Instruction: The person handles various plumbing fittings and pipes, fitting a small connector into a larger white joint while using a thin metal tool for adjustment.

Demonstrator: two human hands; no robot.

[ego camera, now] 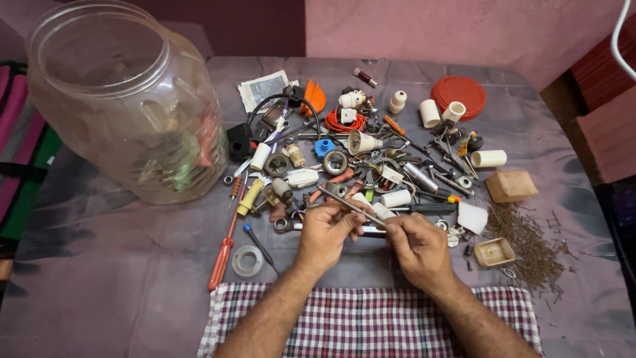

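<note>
Seen from above, a person's two bare forearms reach forward over a red-and-white checked cloth [371, 318] laid at the near edge of a table covered in grey plastic sheeting [119, 278]. The left hand [326, 233] and right hand [416, 246] meet near the middle, each with fingers curled in and pinched on a thin metal rod [348, 205]. The rod slants up and away to the left from between the two hands, its far tip poking out above the left hand's knuckles. Whether the right hand grips the rod itself or a small part on its end cannot be told.

Just beyond the hands lies a dense scatter of small hardware: white plastic cylinders, springs, wire coils, fittings. A spanner [291, 225] lies partly under the left hand. To the left of the left hand lie a roll of clear tape [248, 260] and a red-handled screwdriver [222, 258]. Far to the left and further away stands a large clear plastic jar [126, 106], tilted, with oddments inside. To the right of the right hand sit a small open beige box [494, 252] and a heap of small brown nails [530, 245]. A red lid [464, 91] lies at the far side.

The rod is slim and held only by fingertips, so it could slip and vanish into the clutter. A sweep of the right wrist might spread the nails.
</note>
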